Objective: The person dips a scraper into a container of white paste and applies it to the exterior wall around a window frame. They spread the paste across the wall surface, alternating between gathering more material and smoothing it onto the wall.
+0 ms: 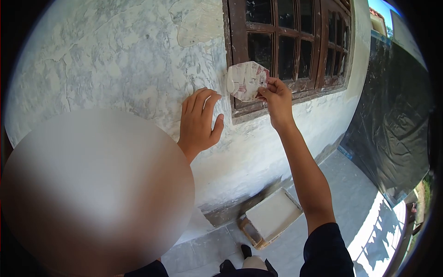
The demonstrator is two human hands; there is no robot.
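Observation:
My right hand [277, 99] pinches the right edge of a flat, roughly eight-sided piece [245, 81], whitish with faded reddish print and white smears. That piece overlaps the lower left corner of a brown wooden window frame [273, 28] in this view. To its left, my left hand [199, 119] is raised against the patchy white and grey wall [134, 60], fingers bent and apart, thumb held away, with nothing in it. White smears cover the frame's left edge.
A wooden box with a white top [273, 217] stands on the grey tiled floor [203, 254] at the wall's foot. Dark plastic sheeting [383, 111] hangs at the right. A large blurred patch hides the lower left.

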